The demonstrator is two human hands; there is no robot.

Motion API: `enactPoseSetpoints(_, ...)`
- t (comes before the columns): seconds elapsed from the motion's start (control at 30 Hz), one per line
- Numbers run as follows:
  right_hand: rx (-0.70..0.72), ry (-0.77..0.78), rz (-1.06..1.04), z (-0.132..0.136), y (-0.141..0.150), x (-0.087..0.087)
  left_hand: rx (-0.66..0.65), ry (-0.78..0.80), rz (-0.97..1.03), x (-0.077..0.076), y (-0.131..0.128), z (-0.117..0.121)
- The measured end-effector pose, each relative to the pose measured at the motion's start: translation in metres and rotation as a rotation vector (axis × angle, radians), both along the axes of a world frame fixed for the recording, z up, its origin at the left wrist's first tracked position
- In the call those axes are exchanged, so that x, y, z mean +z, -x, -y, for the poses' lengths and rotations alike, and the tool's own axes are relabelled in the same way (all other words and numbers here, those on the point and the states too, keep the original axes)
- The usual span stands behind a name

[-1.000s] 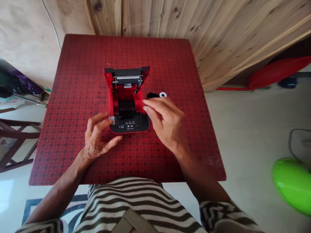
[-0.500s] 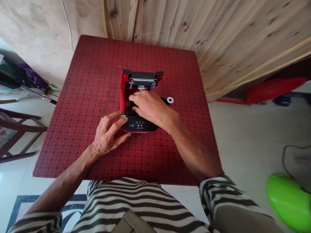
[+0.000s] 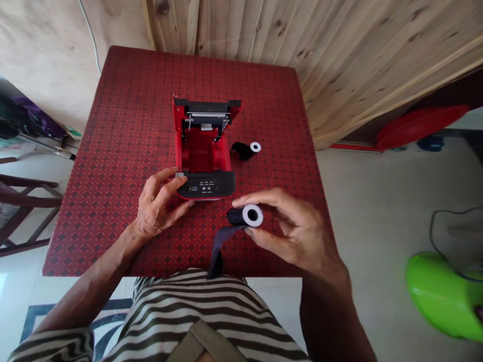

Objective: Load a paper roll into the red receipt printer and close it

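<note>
Black film (image 3: 217, 246) trails from the roll (image 3: 237, 217) that your right hand (image 3: 302, 234) clamps between thumb and fingers above the table (image 3: 113, 130), near the open red device (image 3: 222, 185). Your left hand (image 3: 156, 206), fingers apart, touches the device's near left corner

Left hand (image 3: 154, 206): half-curling, thumb (image 3: 180, 213) spreading from fingers (image 3: 165, 190)!
Right hand (image 3: 302, 229): pinching, forefinger (image 3: 275, 198) arching above, thumb lying below!
Left arm (image 3: 94, 279): slanting from lower left.
Right arm (image 3: 332, 314): slanting from lower right.
</note>
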State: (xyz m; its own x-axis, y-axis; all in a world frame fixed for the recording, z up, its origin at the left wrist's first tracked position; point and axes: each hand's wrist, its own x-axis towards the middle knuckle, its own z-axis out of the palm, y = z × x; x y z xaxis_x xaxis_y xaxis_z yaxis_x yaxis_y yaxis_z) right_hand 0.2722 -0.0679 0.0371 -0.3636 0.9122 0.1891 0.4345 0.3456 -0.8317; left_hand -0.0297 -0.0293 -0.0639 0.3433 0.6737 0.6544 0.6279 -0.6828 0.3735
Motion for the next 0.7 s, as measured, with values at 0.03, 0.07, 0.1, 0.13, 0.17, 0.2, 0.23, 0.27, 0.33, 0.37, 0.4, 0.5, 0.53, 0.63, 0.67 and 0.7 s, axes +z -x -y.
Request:
enactPoseSetpoints(0.03, -0.035, 0.053, 0.01, 0.008, -0.003, -0.012, -0.003, -0.009, -0.001, 0.0, 0.0, -0.001)
enactPoseSetpoints(0.07, -0.077, 0.096, 0.018, 0.014, -0.005, -0.026, -0.003, -0.012, -0.009, 0.0, 0.0, -0.001)
enactPoseSetpoints(0.1, -0.12, 0.13, 0.016, 0.018, -0.004, -0.041, 0.0, -0.015, -0.019, 0.0, 0.0, -0.002)
enactPoseSetpoints(0.13, -0.161, 0.155, 0.001, 0.021, -0.002, -0.056, 0.004, -0.019, -0.029, 0.0, 0.0, -0.002)
enactPoseSetpoints(0.17, -0.195, 0.172, -0.022, 0.023, 0.0, -0.07, 0.01, -0.023, -0.035, 0.0, 0.0, -0.003)
enactPoseSetpoints(0.2, -0.221, 0.182, -0.044, 0.023, 0.003, -0.081, 0.014, -0.031, -0.035, 0.0, 0.0, -0.004)
enactPoseSetpoints(0.23, -0.239, 0.185, -0.06, 0.024, 0.006, -0.09, 0.016, -0.041, -0.029, 0.0, -0.001, -0.004)
enactPoseSetpoints(0.27, -0.244, 0.186, -0.067, 0.024, 0.008, -0.096, 0.015, -0.051, -0.02, 0.0, -0.001, -0.004)
enactPoseSetpoints(0.33, -0.228, 0.188, -0.052, 0.024, 0.009, -0.099, 0.015, -0.062, -0.007, 0.0, -0.002, -0.005)
enactPoseSetpoints(0.37, -0.209, 0.198, -0.043, 0.024, 0.007, -0.096, 0.013, -0.065, -0.001, 0.0, -0.002, -0.005)
enactPoseSetpoints(0.4, -0.182, 0.222, -0.044, 0.023, 0.003, -0.092, 0.014, -0.06, 0.002, 0.0, -0.002, -0.005)
enactPoseSetpoints(0.5, -0.13, 0.342, -0.145, 0.014, -0.017, -0.079, 0.017, -0.042, 0.008, -0.001, -0.002, -0.004)
enactPoseSetpoints(0.53, -0.157, 0.364, -0.192, 0.007, -0.026, -0.078, 0.016, -0.042, 0.008, -0.001, -0.001, -0.004)
enactPoseSetpoints(0.63, -0.402, 0.242, -0.244, -0.029, -0.047, -0.087, 0.015, -0.055, -0.001, -0.001, -0.001, -0.005)
enactPoseSetpoints(0.67, -0.49, 0.155, -0.227, -0.045, -0.051, -0.095, 0.015, -0.06, -0.004, -0.001, -0.001, -0.005)
enactPoseSetpoints(0.7, -0.541, 0.085, -0.208, -0.061, -0.053, -0.103, 0.014, -0.063, -0.004, -0.001, -0.001, -0.005)
